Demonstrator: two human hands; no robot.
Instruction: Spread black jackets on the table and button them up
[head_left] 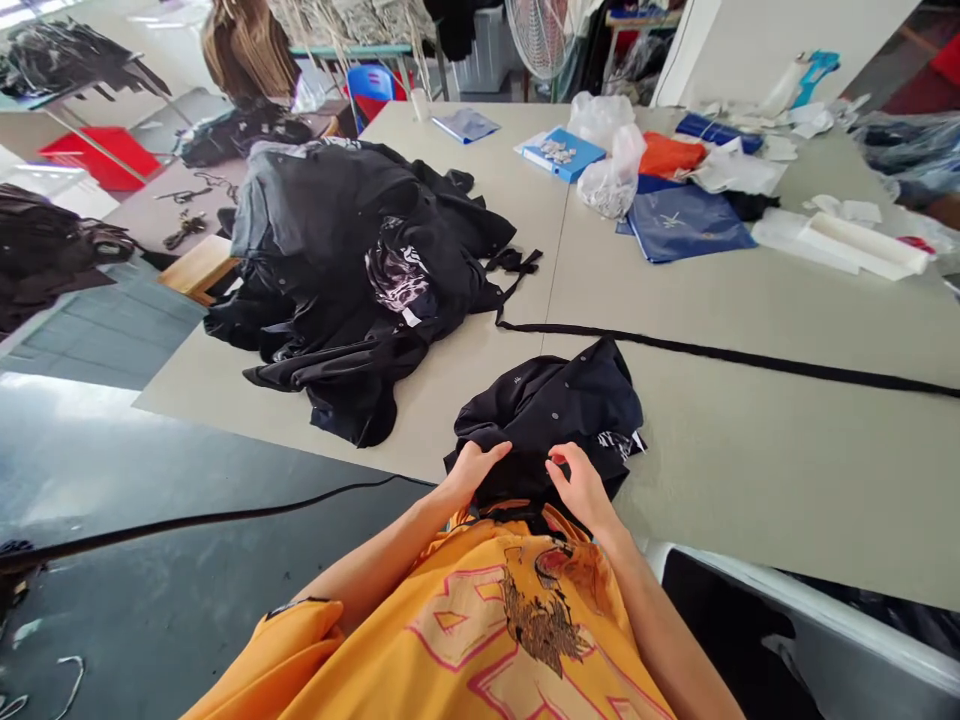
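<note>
A dark garment (536, 400), black and navy with snap buttons, lies bunched at the table's near edge in front of me. My left hand (478, 468) grips its near edge, thumb on top and the other fingers hidden under the cloth. Just to the right, my right hand (579, 482) is closed over the same garment, with thumb and forefinger curled close together. Whatever those fingertips hold is too small to make out. A patterned black-and-white piece with a white label (638, 441) pokes out at the garment's right side.
A large heap of dark garments (322, 220) covers the table's left part. A long black strip (720, 352) runs across to the right edge. Farther back lie a blue box (562, 153), plastic bags (611, 180) and a navy packet (686, 225). A white-rimmed bin (825, 610) stands at lower right.
</note>
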